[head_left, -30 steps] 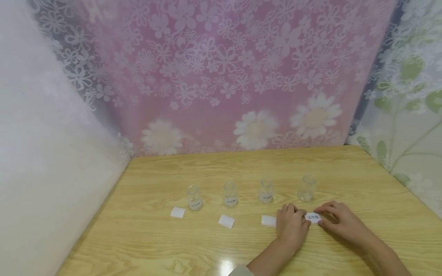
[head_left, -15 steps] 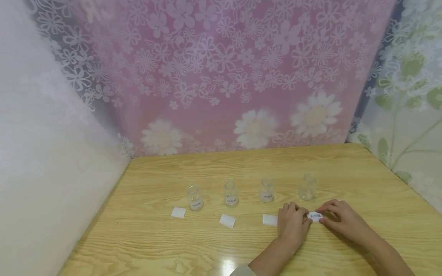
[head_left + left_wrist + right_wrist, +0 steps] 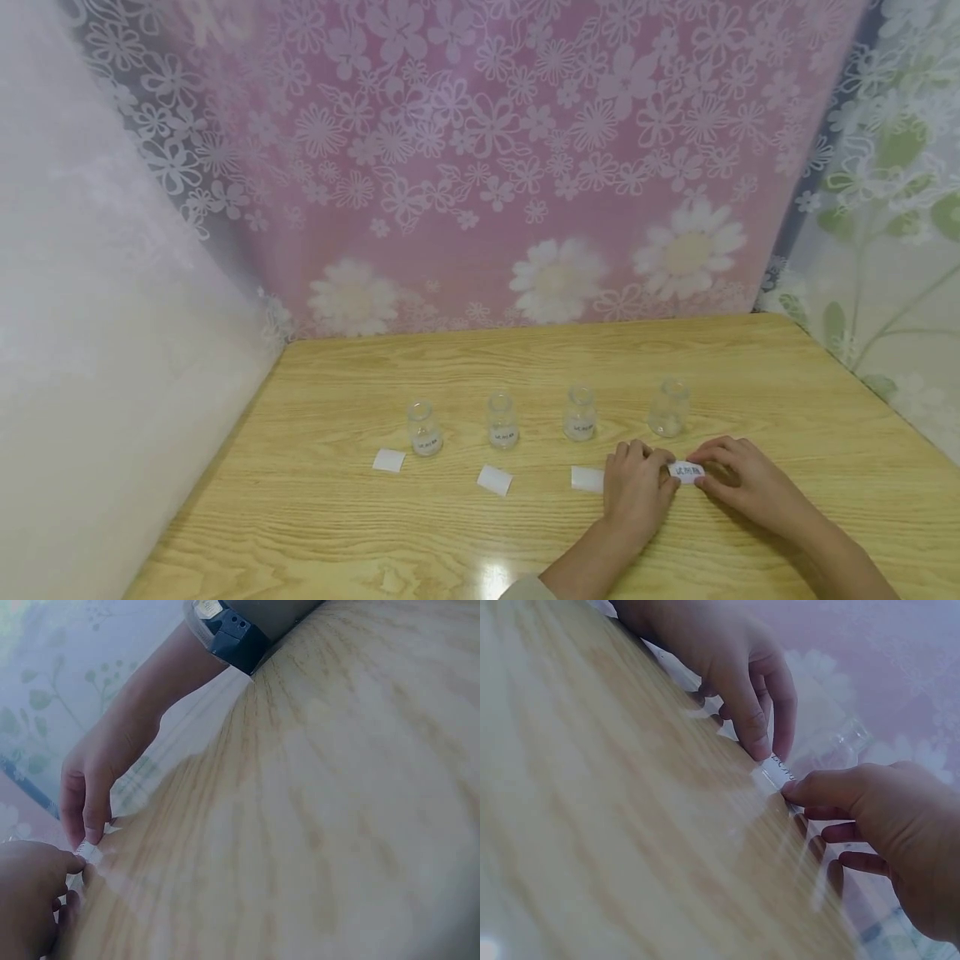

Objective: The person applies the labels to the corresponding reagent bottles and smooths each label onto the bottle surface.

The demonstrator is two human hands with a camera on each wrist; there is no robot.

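A small white label with dark handwritten characters is stretched between both hands, just above or on the table. My left hand pinches its left end, and my right hand pinches the right end between thumb and fingertips. In the right wrist view, the label shows its lettering between the two thumbs. Behind the hands stands a clear glass bottle with no label visible on it. To its left are three similar bottles, the nearest being a labelled bottle.
The other labelled bottles are a middle bottle and a left bottle. White paper pieces lie in front of them: a left piece, a middle piece and a right piece, partly covered by my left hand. Wood-grain table.
Both hands stay almost in place, keeping hold of the label. Its outline has gone from flat to slightly bowed. The bottles and paper pieces have not moved on the table.
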